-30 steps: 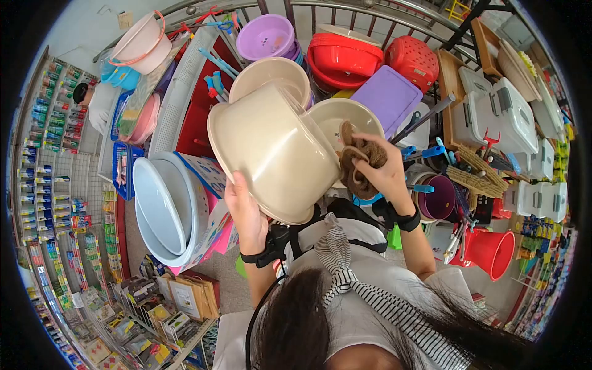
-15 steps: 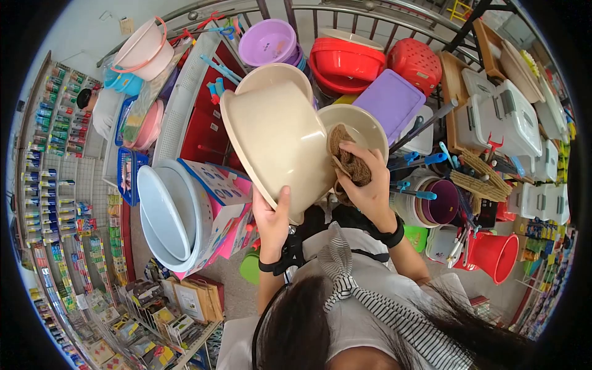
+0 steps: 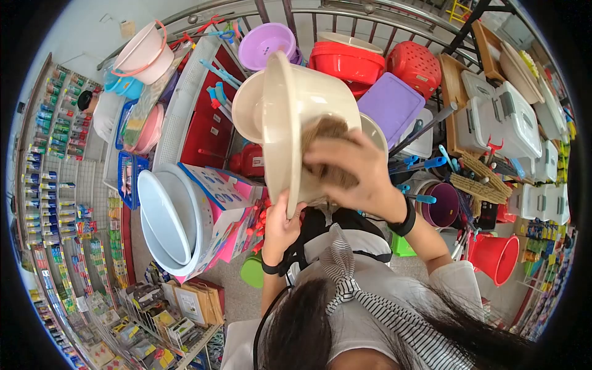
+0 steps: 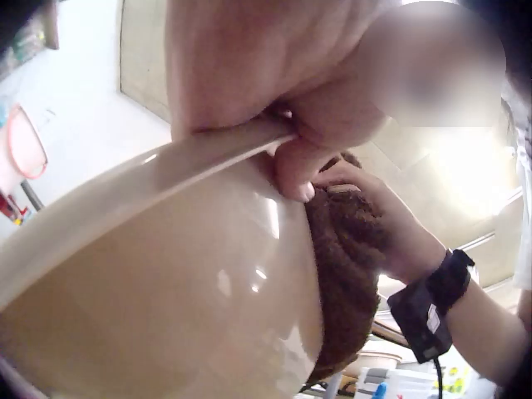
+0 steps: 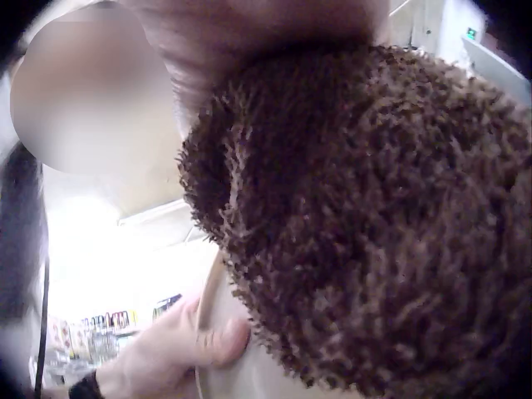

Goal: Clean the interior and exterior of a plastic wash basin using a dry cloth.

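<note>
A beige basin is held up on its side in the head view, its rim to the left. The left hand pinches the lower part of that rim; in the left wrist view its fingers curl over the edge of the basin. The right hand grips a brown fluffy cloth against the basin's outer side, blurred there. In the right wrist view the cloth fills most of the picture, with the left hand on the rim beyond it.
Two more beige basins lie behind. Around them are a purple lid, red basins, a purple basin, pale blue tubs at left and a red bucket at right. A metal railing runs behind.
The beige basin has turned upright onto its side and shifted right, its rim now facing left. The left hand moved right with it, and the right hand with the cloth moved left across its outside.
</note>
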`<state>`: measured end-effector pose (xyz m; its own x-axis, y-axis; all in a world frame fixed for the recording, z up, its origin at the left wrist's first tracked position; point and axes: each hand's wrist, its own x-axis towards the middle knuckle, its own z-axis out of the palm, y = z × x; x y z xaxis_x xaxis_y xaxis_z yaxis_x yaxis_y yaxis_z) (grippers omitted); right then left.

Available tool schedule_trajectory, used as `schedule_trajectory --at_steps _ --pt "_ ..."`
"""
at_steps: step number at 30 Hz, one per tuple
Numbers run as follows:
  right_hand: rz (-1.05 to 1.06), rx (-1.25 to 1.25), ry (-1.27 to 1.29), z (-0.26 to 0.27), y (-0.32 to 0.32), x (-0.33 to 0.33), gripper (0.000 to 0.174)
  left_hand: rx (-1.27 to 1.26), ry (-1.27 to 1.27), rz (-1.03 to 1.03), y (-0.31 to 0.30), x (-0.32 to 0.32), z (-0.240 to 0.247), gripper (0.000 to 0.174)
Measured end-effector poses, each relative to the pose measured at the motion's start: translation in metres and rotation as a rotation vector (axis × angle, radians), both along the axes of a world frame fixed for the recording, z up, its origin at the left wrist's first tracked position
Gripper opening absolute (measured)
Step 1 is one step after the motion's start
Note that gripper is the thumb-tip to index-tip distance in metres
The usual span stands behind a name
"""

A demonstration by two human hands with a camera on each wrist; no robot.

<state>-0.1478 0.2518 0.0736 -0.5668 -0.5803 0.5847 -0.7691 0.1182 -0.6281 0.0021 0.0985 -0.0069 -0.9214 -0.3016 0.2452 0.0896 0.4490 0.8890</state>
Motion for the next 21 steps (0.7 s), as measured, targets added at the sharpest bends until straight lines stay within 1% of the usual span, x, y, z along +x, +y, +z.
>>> schedule_trajectory --at_steps 1,3,5,9,10,11,13,16,17,19,21 --pt "-0.055 -0.076 -0.126 0.007 0.0 -0.012 0.045 -0.001 0.006 -0.007 -0.002 -0.002 0.0 0.047" --pt "-0.059 -0.051 -0.165 0.008 0.0 -0.007 0.042 -0.078 -0.068 -0.058 -0.005 0.002 0.0 0.049" --pt "0.071 -0.242 -0.462 -0.001 -0.002 -0.004 0.04 -0.07 -0.077 -0.04 -0.006 0.004 -0.001 0.049" --pt "0.116 -0.289 -0.531 0.004 -0.002 0.014 0.039 -0.103 -0.074 -0.011 -0.002 0.012 -0.015 0.047" --pt "0.112 -0.308 -0.596 0.006 -0.002 0.018 0.038 -0.115 -0.064 -0.003 0.0 0.013 -0.016 0.046" --pt "0.113 -0.31 -0.601 0.01 0.0 0.021 0.038 -0.116 -0.069 -0.002 -0.001 0.014 -0.017 0.046" --pt "0.141 -0.214 -0.495 0.016 0.006 0.025 0.039 -0.195 0.037 -0.018 -0.004 0.011 -0.018 0.045" --pt "0.137 -0.202 -0.479 0.02 0.01 0.037 0.038 -0.226 0.1 -0.047 -0.009 0.007 0.0 0.042" --pt "0.14 -0.182 -0.46 0.023 0.011 0.041 0.038 -0.228 0.101 -0.047 -0.01 0.007 0.0 0.042" --pt "0.132 -0.2 -0.47 0.023 0.011 0.047 0.037 -0.268 0.113 -0.061 -0.013 0.007 0.001 0.037" --pt "0.043 -0.196 -0.512 0.015 0.011 0.053 0.036 -0.306 0.105 -0.055 -0.015 0.006 0.001 0.034"
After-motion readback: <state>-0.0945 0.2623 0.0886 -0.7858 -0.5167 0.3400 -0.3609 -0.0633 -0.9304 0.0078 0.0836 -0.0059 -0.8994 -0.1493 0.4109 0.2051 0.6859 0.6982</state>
